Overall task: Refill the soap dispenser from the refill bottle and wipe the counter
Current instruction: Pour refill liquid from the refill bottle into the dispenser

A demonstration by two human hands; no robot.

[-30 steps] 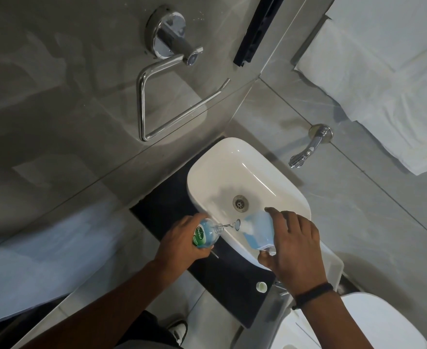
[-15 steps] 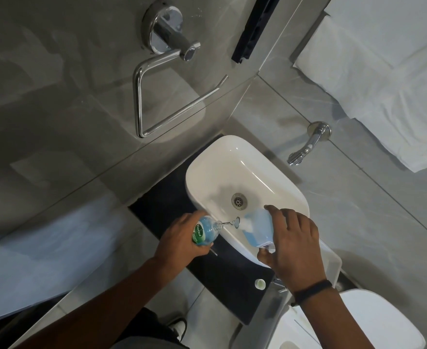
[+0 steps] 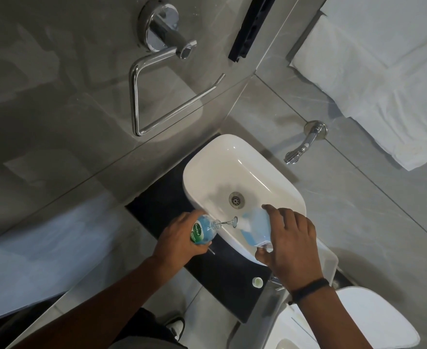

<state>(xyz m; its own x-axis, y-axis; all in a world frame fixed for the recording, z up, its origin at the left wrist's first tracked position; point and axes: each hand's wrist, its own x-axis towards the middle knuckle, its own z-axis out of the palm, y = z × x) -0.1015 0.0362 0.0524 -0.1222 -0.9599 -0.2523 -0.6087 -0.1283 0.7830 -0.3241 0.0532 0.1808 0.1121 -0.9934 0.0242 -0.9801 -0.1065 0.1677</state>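
My left hand [image 3: 179,240] grips a small clear soap dispenser bottle [image 3: 203,231] with a green label and blue soap, its open neck pointing right. My right hand [image 3: 288,245] holds the larger pale-blue refill bottle [image 3: 254,226], tilted with its mouth toward the dispenser. A thin stream of liquid [image 3: 226,222] runs between the two mouths, over the front rim of the white basin [image 3: 215,157]. Both bottles hover above the black counter [image 3: 162,197]. A small white cap [image 3: 257,282] lies on the counter near its front right corner.
A chrome tap [image 3: 300,147] sticks out of the grey tiled wall right of the basin. A chrome towel ring [image 3: 162,96] hangs on the left wall. White towels [image 3: 383,84] hang upper right. A white toilet lid [image 3: 373,321] is at the lower right. A thin rod [image 3: 211,250] lies under my left hand.
Both hands and bottles hold nearly the same pose, with liquid still running between the mouths. Only the view has shifted slightly.
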